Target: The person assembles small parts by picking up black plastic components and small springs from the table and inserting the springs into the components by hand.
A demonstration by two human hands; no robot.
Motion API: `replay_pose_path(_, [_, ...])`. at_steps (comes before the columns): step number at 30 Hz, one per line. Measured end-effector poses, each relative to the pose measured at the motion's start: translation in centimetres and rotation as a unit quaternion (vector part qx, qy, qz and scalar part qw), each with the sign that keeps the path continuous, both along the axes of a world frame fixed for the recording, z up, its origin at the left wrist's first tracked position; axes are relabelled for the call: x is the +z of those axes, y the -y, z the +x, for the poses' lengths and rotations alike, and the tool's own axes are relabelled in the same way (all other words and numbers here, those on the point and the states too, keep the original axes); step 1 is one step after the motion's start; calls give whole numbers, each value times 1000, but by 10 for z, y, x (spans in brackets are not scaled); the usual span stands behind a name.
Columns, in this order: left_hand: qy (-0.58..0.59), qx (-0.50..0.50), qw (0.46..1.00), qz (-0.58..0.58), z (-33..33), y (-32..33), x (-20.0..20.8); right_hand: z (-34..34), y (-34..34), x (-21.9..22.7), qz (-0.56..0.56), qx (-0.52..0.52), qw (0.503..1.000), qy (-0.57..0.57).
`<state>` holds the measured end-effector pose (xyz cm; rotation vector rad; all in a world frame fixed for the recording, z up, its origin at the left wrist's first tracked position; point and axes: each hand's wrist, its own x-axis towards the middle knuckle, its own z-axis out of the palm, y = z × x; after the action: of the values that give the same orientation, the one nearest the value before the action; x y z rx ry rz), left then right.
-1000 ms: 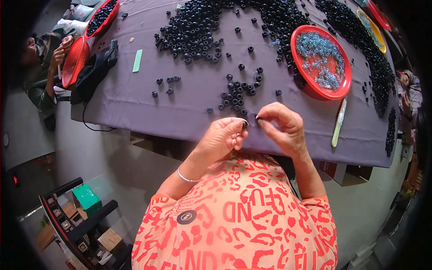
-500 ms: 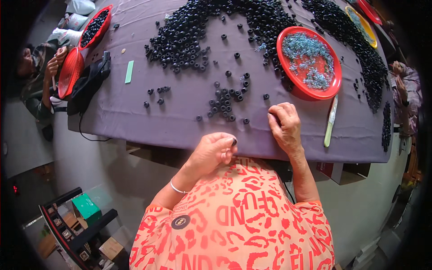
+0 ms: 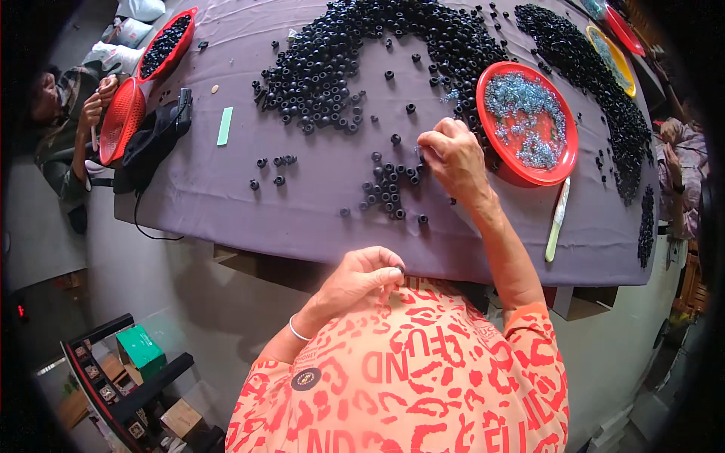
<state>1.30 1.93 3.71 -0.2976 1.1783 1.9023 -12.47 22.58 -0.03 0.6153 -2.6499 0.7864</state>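
Observation:
My left hand (image 3: 361, 281) is closed in a pinch near the front edge of the table, in front of my body. A small black ring-shaped part (image 3: 401, 269) shows at its thumb and fingertip. Farther forward, my right hand (image 3: 458, 157) reaches over the table with its fingertips pressed together, at the right side of a loose cluster of black ring-shaped parts (image 3: 387, 198). Whatever those fingertips hold, if anything, is hidden. A much larger pile of the same black parts (image 3: 317, 83) curves across the table behind the hands.
A red dish (image 3: 487, 113) of small clear bluish pieces stands right of my right hand. Beside it lies a knife with a pale green handle (image 3: 552, 245). Another black pile (image 3: 596, 90) stretches along the right. Red baskets (image 3: 123, 124), a green strip (image 3: 225, 126) and co-workers are farther out.
My right hand has moved forward and left from near the table's front to the loose cluster. My left hand has drawn slightly nearer my body, still pinching the black part.

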Motion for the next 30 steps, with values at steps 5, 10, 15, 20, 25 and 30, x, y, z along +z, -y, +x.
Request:
replay_pose_path(5, [-13,76,997,-6,0,8,-12,-16,12,10,132,-11,985,113])
replay_pose_path(10, [-6,114,993,-14,-8,9,-16,-13,9,11,158,29,986,36])
replay_pose_path(15, [16,188,978,87,-20,7,-22,44,-3,43,-253,70,924,279])
replay_pose_path(20, [38,160,965,202,-22,-5,-27,88,-2,47,-361,129,875,296])
replay_pose_path(25, [56,122,975,177,-18,-14,-20,106,-3,47,-345,143,909,186])
replay_pose_path(30, [85,125,968,199,-14,-20,-16,121,-4,38,-389,90,899,180])
